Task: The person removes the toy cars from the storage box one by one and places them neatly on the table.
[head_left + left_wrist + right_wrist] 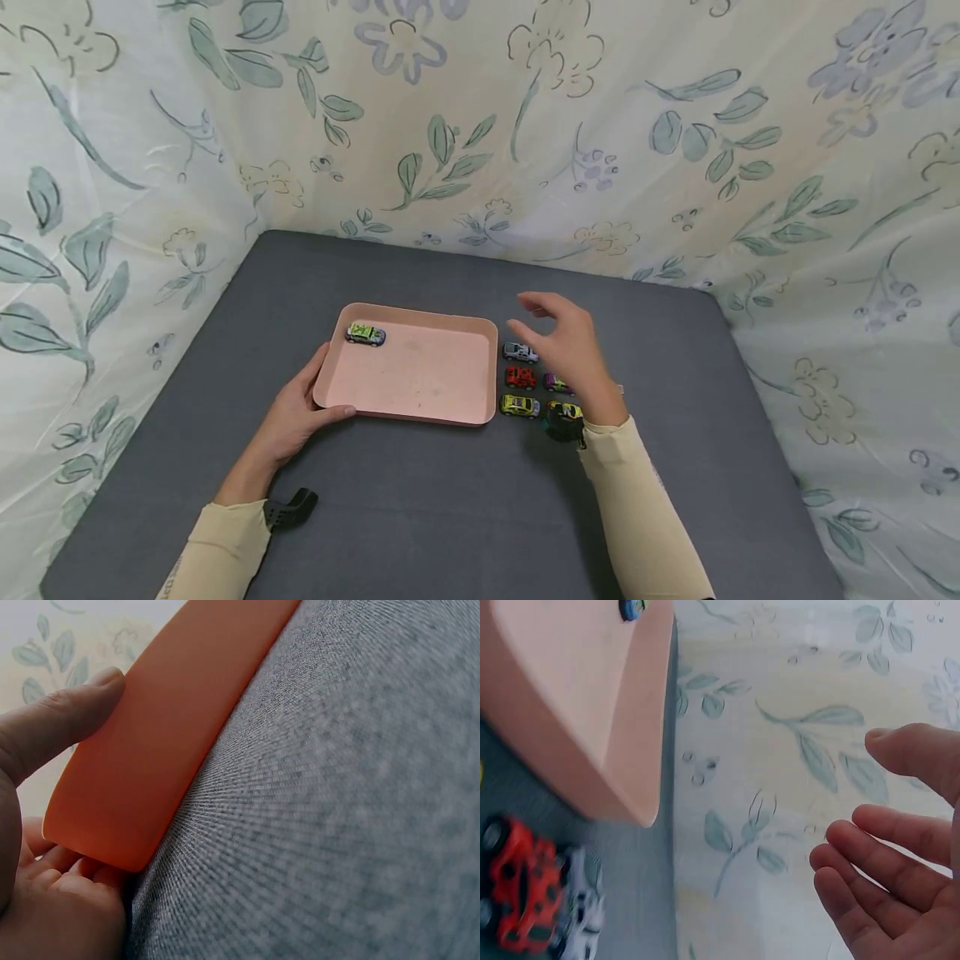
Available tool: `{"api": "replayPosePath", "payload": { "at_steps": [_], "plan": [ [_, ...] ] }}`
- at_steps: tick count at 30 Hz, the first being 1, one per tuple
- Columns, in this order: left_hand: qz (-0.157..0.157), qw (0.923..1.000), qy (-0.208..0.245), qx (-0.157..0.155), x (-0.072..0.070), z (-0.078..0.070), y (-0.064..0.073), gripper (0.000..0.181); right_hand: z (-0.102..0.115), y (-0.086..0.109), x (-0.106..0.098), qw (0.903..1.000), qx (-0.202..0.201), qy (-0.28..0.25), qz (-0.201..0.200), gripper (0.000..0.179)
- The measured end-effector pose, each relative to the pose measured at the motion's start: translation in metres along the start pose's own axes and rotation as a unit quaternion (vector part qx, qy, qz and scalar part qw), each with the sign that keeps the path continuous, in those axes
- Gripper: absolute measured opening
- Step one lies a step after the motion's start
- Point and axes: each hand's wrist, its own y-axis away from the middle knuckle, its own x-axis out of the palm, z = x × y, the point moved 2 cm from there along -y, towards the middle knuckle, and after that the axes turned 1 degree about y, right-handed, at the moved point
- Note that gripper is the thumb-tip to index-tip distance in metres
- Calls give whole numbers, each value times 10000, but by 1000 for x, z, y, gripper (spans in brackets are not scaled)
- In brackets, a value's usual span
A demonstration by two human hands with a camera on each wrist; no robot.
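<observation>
A pink tray [420, 371] lies on the dark table, with a green toy car [365, 334] in its far left corner. My left hand [294, 421] grips the tray's near left corner; its thumb [97, 701] lies along the outer wall and the fingers go round the side. Over the toy cars right of the tray hovers my right hand [566, 342], fingers apart and holding nothing. Beneath and beside it are a silver car [520, 352], a red car with dark spots [521, 377], a yellow-green car [520, 406], a purple car [557, 383] and a yellow car [566, 410], some partly hidden.
A grey cloth covers the table [420, 517]. Floral fabric [465, 125] hangs behind the table's far edge and along both sides. Each wrist wears a black strap, the left one [292, 509] showing plainly.
</observation>
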Motion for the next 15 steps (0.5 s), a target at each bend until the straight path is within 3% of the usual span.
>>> {"api": "replayPosePath", "payload": {
  "at_steps": [6,15],
  "plan": [
    [6,10000,20,94,0,-1,-1,117,19,-19,12,9997,-237,-100,47,43],
    [0,10000,-67,9,1,-2,2,117,38,-42,48,9977,-307,-296,535,44]
  ]
}}
